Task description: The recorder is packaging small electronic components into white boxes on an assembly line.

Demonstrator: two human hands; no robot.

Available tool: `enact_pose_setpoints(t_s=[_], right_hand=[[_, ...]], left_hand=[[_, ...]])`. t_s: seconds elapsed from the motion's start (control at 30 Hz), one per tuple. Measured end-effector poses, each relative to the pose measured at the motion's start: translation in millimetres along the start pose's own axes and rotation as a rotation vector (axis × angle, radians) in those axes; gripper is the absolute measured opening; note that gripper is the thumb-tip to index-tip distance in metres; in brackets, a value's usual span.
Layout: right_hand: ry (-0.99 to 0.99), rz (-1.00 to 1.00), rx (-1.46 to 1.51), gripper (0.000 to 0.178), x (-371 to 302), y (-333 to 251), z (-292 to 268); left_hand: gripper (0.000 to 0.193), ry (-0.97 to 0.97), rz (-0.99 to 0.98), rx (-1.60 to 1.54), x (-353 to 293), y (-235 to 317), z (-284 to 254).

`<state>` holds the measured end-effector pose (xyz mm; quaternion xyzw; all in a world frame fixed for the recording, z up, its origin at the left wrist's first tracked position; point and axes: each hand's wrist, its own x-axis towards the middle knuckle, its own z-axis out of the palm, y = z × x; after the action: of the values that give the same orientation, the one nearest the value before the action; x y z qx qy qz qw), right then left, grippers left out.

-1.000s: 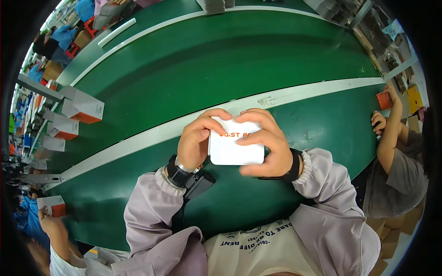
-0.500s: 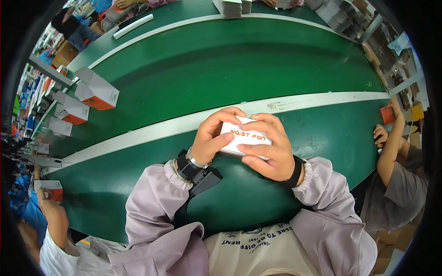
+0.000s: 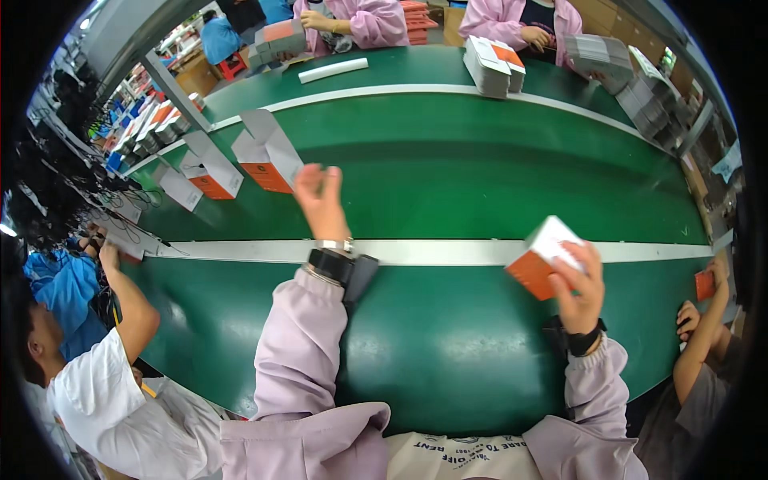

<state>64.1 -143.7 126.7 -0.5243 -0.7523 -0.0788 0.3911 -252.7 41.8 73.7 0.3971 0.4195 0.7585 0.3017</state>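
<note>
My right hand [image 3: 582, 294] grips a small white and orange carton [image 3: 531, 270] by its right side, tilted above the near green surface by the pale strip. My left hand [image 3: 322, 210] is stretched out beyond that strip with nothing in it, its fingers raised and parted. Just left of its fingertips stands an orange and white carton [image 3: 270, 162] with its top flap up; whether they touch I cannot tell. A second carton with a raised flap [image 3: 212, 172] stands further left, and a white-sided one [image 3: 179, 189] beyond it.
A pale strip [image 3: 432, 253] divides the green conveyor belt [image 3: 480, 176] from the near worktop [image 3: 448, 336]. Across the belt lie a white roll [image 3: 333, 70] and a stack of flat cartons [image 3: 488, 68]. Co-workers sit at left, right and the far side.
Both hands were together around the carton; now they are apart. My left hand has let go and reached far left. My right hand has carried the carton right and turned it. The view has shifted.
</note>
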Motion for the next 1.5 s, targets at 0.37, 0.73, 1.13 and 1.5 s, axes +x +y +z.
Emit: enact_pose_setpoints(t_s=[0.37, 0.73, 1.13, 1.5], right_hand=[[0.261, 0.339, -0.379, 0.023, -10.8, 61.1, -17.6], [-0.149, 0.311, 0.646, 0.014, 4.9, -3.1, 25.4], [-0.223, 0.596, 1.421, 0.055, 16.8, -8.9, 94.5], [-0.136, 0.319, 1.145, 0.044, 23.2, -27.5, 71.6]], left_hand=[[0.092, 0.157, 0.064, 0.439, 105.7, -50.7, -78.7], [0.085, -0.361, -0.065, 0.283, 42.0, -30.8, -40.9], [0.054, -0.714, -0.591, -0.274, -106.2, 26.9, 17.6], [0.031, -1.019, -0.351, -0.28, -105.6, 56.5, 32.7]])
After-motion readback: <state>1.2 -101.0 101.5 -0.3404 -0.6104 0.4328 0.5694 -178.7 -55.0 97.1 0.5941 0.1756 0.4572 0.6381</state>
